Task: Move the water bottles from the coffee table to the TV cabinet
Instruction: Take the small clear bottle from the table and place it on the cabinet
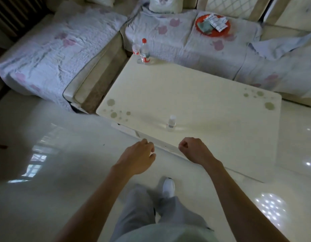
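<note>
Right hand (194,151), fisted, hovers near the small bottle (171,123).

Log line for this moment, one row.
phase: pre-grasp | left hand: curled, empty | right hand: curled, empty | white-capped bottle: coffee table near edge | red-capped bottle: far corner
</note>
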`<state>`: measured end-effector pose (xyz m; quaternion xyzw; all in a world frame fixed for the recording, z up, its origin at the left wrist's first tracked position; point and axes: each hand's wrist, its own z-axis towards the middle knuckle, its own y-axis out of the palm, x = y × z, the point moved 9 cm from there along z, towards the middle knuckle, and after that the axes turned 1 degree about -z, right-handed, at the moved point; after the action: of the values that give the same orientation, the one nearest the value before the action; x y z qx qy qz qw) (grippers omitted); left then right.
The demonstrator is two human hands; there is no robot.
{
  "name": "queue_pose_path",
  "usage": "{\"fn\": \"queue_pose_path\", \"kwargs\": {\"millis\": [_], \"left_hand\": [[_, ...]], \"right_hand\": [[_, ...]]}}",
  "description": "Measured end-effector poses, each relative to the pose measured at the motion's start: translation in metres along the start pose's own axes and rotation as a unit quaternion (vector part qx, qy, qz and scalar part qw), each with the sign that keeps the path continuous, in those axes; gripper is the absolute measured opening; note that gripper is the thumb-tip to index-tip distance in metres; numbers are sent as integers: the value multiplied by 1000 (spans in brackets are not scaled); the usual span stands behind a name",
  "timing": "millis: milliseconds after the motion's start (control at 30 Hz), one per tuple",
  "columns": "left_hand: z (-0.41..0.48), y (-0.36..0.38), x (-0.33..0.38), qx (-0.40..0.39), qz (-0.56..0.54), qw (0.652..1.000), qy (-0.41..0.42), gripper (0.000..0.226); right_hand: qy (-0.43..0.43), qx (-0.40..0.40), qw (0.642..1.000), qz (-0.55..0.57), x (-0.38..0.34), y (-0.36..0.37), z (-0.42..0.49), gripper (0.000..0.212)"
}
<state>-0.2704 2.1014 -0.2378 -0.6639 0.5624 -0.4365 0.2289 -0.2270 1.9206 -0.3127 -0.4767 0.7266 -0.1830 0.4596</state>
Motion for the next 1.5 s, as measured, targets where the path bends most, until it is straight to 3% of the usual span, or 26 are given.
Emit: {"fn": "queue_pose_path", "kwargs": {"millis": [133,267,500,700,900,1133,1300,1500], "left_hand": [[50,17,-9,-38,-24,999,13,32],[118,31,-33,-40,-40,998,11,34],[211,50,-77,-35,-85,996,-9,33],[254,53,-93,-25,-140,990,0,31],[264,52,-106,-17,-185,983,-7,27],[253,33,-124,-23,-206,978,-21,25],[237,0,-119,-17,-281,959,-28,23],[203,-43,-112,16,-411,911,-1,33]], "right_hand": [[43,-19,999,26,20,14,46,25],[76,12,994,83,50,35,110,36],[159,67,971,165,100,80,221,69],[151,96,968,177,115,108,287,97],[146,122,971,144,116,124,302,74],[158,146,962,166,87,103,271,66],[135,160,955,212,32,31,219,64],[-1,185,954,237,-77,-64,156,65]]}}
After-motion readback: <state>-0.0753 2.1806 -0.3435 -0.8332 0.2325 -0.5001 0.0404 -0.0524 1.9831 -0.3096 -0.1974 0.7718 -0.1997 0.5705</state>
